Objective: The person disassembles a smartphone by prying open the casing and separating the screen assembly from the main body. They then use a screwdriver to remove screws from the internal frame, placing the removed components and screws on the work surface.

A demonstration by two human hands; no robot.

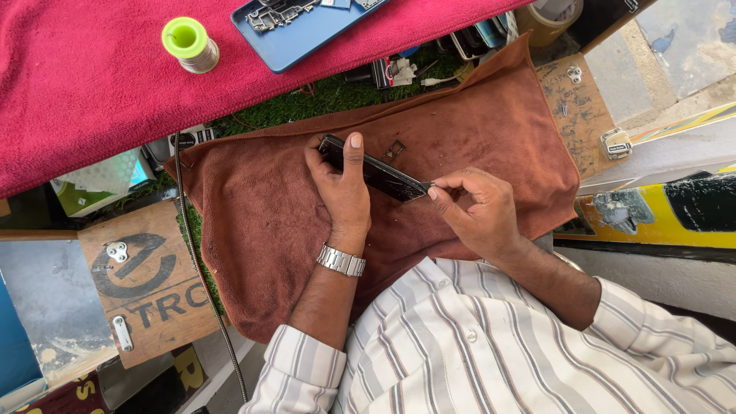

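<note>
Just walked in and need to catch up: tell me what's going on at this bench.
A person in a striped shirt holds a black cracked smartphone edge-up over a brown cloth. The left hand grips the phone's body, while the right hand pinches a small thin tool at the phone's lower end. A blue tray of small parts and a green-capped spool sit on the red cloth beyond.

Black phone (376, 174) — tilted, edge-up

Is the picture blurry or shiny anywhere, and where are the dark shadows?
Head view: even daylight, sharp on both hands, the left hand and right hand holding the black flat phone; faint sheen on its glass, no strong glare; soft shadows under the brown towel's edge; straight edges bend near the corners from the wide lens.
</note>
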